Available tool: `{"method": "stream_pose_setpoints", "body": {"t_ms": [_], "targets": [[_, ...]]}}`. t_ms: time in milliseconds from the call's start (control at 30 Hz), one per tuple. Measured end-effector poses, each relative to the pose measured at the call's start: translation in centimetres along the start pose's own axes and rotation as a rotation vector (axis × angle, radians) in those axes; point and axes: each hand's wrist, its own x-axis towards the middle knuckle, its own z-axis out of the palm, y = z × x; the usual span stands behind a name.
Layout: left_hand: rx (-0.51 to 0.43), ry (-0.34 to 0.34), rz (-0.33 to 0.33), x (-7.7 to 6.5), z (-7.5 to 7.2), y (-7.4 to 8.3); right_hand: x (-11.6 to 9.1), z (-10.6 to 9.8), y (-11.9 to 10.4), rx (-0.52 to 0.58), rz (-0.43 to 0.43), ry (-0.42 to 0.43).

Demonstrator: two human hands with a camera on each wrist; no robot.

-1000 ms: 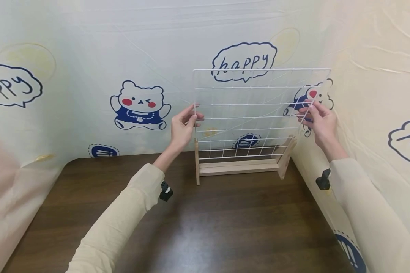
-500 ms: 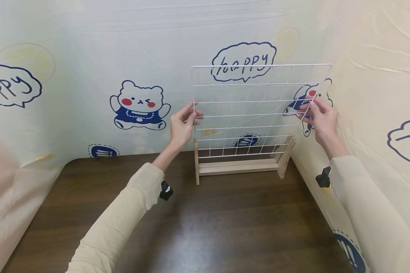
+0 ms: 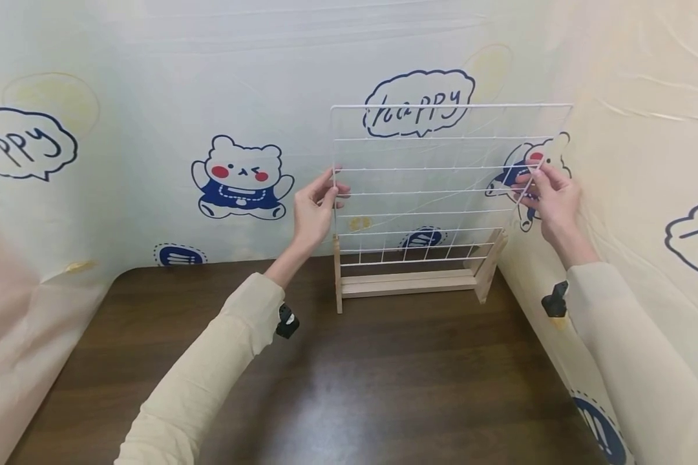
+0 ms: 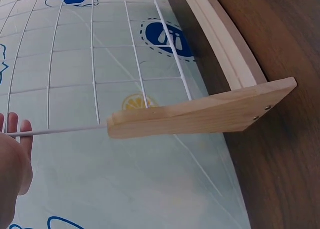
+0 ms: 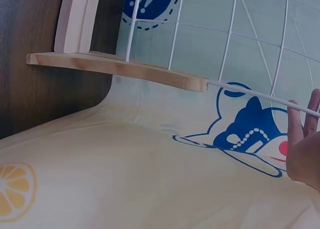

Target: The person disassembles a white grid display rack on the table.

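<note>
A white wire grid panel (image 3: 419, 169) stands upright between the side pieces of a wooden stand (image 3: 407, 284) at the back of the table. My left hand (image 3: 314, 210) pinches the panel's left edge wire between thumb and fingers, above the left side piece (image 4: 200, 114). On the opposite edge my right hand (image 3: 555, 197) pinches the wire in the same way, above the right side piece (image 5: 120, 69). In both wrist views the lower panel sits between the wooden sides, with its bottom wire above the stand's crossbar (image 4: 225, 39). Each wrist view shows only part of its hand.
The dark wooden table (image 3: 349, 381) extends in front of the stand. A pale printed cloth (image 3: 151, 129) hangs close behind the panel and along the right side. Dark wrist cameras sit under both cuffs.
The panel's top edge has risen in the head view, and the bottom wire sits slightly higher above the crossbar. Both hands have shifted up a little while keeping their hold.
</note>
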Motion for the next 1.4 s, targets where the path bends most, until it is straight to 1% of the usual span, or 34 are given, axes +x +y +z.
{"method": "stream_pose_setpoints", "body": {"t_ms": [100,233,333,467,567,767,900,1033,1200,1400], "targets": [[-0.002,-0.002,-0.009,0.1,0.2,0.1,0.0,-0.3,-0.3,-0.032,0.002,0.014],[-0.012,-0.004,-0.03,0.4,0.3,0.1,0.2,-0.6,-0.4,-0.061,0.03,0.031],[-0.015,-0.014,-0.032,0.5,0.1,0.2,0.4,-0.5,-0.5,-0.061,0.042,0.037],[-0.008,-0.03,-0.02,0.5,-0.2,0.5,0.6,-0.1,-0.5,-0.02,0.044,0.034],[-0.012,-0.035,-0.012,0.5,-0.4,0.6,0.6,0.1,-0.5,-0.008,0.041,0.03],[-0.027,-0.04,0.006,0.6,-0.7,0.7,0.6,0.1,-0.8,-0.045,0.037,0.023],[-0.035,-0.048,0.001,0.7,-0.7,0.7,0.6,0.0,-1.0,-0.047,0.039,0.018],[-0.034,-0.054,0.002,1.0,-0.6,0.9,0.6,-0.2,-1.4,-0.045,0.03,0.004],[-0.045,-0.062,0.017,1.2,-0.7,1.3,0.6,0.0,-1.9,-0.057,0.034,0.015],[-0.053,-0.055,-0.003,1.5,-0.7,1.4,0.5,0.3,-2.3,-0.042,0.013,0.019]]}}
